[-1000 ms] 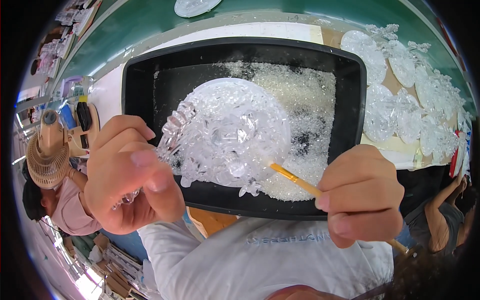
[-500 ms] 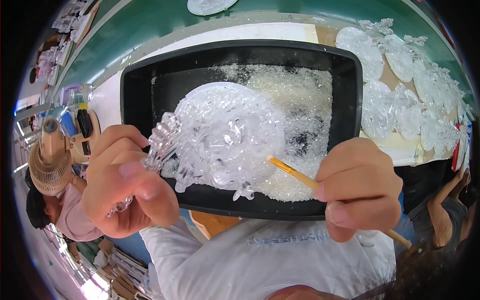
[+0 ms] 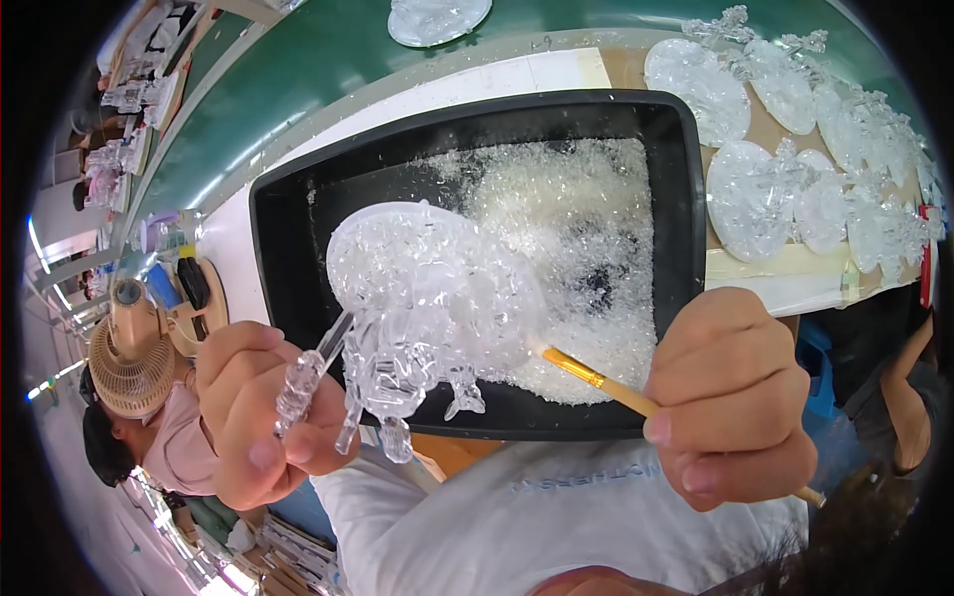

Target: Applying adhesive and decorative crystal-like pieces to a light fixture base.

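My left hand (image 3: 263,417) is closed round the clear, twisted stem of a transparent plastic ornament (image 3: 427,298). The ornament has a rounded disc body with raised figures and small knobs at its lower edge, and I hold it tilted over the black tray. In my right hand (image 3: 735,397) is a thin paintbrush (image 3: 596,379) with a wooden handle and gold ferrule. Its pale bristle tip meets the right edge of the disc; whether it presses on it I cannot tell. Below them, the black tray (image 3: 266,233) contains loose clear glittering flakes (image 3: 556,189).
More clear ornaments (image 3: 750,199) lie in rows on a brown board at the right, and another clear disc (image 3: 437,20) rests on the green tabletop (image 3: 348,60) beyond the tray. A beige fan (image 3: 129,363) and a person in pink (image 3: 179,437) are at left; another person's arm (image 3: 909,397) shows at right.
The ornament has been turned and tipped, so its stem and lower knobs show more. Both hands have shifted slightly downward, and the brush has moved with the right hand.
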`<state>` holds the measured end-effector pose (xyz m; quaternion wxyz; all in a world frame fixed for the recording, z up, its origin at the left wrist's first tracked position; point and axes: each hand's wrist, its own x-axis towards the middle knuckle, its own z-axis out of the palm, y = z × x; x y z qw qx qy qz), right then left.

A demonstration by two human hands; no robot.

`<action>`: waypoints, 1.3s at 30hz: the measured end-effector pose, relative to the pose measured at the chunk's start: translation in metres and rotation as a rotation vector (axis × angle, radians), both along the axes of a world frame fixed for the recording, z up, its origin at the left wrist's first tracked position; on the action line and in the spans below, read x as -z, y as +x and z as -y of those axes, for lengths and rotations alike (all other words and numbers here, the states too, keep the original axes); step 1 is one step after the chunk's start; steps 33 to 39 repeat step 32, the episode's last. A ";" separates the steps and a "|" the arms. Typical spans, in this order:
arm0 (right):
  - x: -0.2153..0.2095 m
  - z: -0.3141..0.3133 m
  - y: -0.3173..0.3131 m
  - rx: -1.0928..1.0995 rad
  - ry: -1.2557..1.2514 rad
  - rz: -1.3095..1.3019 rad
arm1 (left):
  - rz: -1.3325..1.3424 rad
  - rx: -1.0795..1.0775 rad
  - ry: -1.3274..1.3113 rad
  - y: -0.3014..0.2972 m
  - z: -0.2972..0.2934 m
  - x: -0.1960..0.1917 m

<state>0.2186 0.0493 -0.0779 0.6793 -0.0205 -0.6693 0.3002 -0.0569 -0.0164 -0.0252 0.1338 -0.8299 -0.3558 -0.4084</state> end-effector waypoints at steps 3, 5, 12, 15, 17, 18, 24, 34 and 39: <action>0.000 0.001 0.002 -0.002 0.005 -0.011 | 0.017 0.009 -0.005 0.001 0.001 0.001; 0.001 0.001 0.003 0.000 0.010 -0.018 | 0.041 0.027 0.016 0.005 -0.001 0.004; 0.000 -0.002 -0.001 -0.029 -0.025 -0.014 | 0.010 0.094 0.035 0.003 -0.004 0.001; 0.000 -0.007 -0.002 -0.063 -0.011 0.027 | 0.000 0.062 0.077 0.007 -0.004 0.001; 0.001 -0.008 -0.006 -0.086 0.006 0.052 | -0.020 0.035 0.100 0.008 -0.003 0.002; 0.002 -0.007 -0.010 -0.075 -0.012 0.068 | -0.004 0.034 0.137 0.011 -0.004 0.004; -0.003 -0.011 -0.011 -0.087 0.013 -0.099 | 0.037 0.052 0.220 0.017 -0.008 0.008; 0.001 -0.013 0.006 -0.027 0.065 -0.029 | 0.437 -0.418 -0.121 -0.044 -0.060 -0.029; 0.001 -0.013 0.006 -0.027 0.065 -0.029 | 0.437 -0.418 -0.121 -0.044 -0.060 -0.029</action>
